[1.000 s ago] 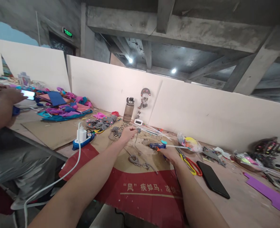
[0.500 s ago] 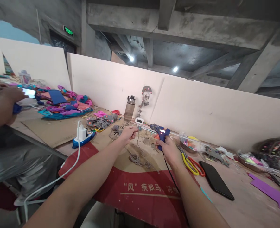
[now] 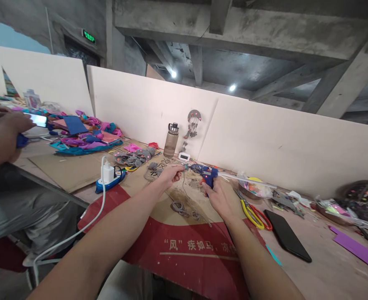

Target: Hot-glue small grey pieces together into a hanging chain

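My right hand (image 3: 218, 195) is wrapped round the handle of a blue hot glue gun (image 3: 207, 171), one finger near its orange trigger. The gun's nozzle points left and is right at a small grey-green piece (image 3: 186, 167), though I cannot tell if they touch. My left hand (image 3: 172, 174) pinches that piece between thumb and fingertips. A thin grey cord (image 3: 184, 189) hangs from it down to the cardboard, where loose coils of cord (image 3: 179, 208) lie. A clear glue stick (image 3: 244, 178) sticks out behind the gun.
Yellow-and-red-handled pliers (image 3: 255, 216) and a black phone (image 3: 287, 235) lie at the right. A blue power strip (image 3: 110, 181) with a white cable sits left. Behind stand a bottle (image 3: 170, 141) and small clock (image 3: 184, 157). Another person's hand (image 3: 13, 125) holds a lit phone.
My right hand has turned and shifted the glue gun left, bringing its nozzle up to the small piece. My left hand has barely moved and still pinches the piece.
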Demonstrator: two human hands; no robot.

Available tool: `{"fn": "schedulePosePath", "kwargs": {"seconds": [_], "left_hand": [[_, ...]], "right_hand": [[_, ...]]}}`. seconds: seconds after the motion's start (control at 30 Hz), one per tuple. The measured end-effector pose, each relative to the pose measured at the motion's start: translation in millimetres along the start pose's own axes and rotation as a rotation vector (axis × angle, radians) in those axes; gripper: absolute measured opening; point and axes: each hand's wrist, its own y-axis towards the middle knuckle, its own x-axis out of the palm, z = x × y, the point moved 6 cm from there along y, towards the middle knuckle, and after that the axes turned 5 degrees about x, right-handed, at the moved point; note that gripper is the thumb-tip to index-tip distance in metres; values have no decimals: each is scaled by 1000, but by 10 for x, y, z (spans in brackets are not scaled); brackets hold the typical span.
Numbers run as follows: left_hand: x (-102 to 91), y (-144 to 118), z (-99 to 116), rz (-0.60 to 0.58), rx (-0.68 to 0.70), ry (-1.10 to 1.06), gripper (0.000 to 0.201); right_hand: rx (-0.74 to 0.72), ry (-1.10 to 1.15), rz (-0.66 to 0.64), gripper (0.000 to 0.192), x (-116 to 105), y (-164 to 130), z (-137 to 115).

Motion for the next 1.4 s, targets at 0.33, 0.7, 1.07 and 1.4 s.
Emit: {"fn": "schedulePosePath", "kwargs": {"seconds": [0.33,0.7,1.07,1.4], "left_hand": [[73,-62,44,-25,60,120,21],[70,-87,99,0,179,256,20],[38,-56,83,20,185,226,22],[58,-46,57,-25,192,269,20]], "right_hand": [[-65,-201,7,27,2,-27,-138],[-36,-269,23,32,12,-46,-151],[5,-281,13,32,16,-72,-184],[21,-282,-8,34,3,-100,-236]]}}
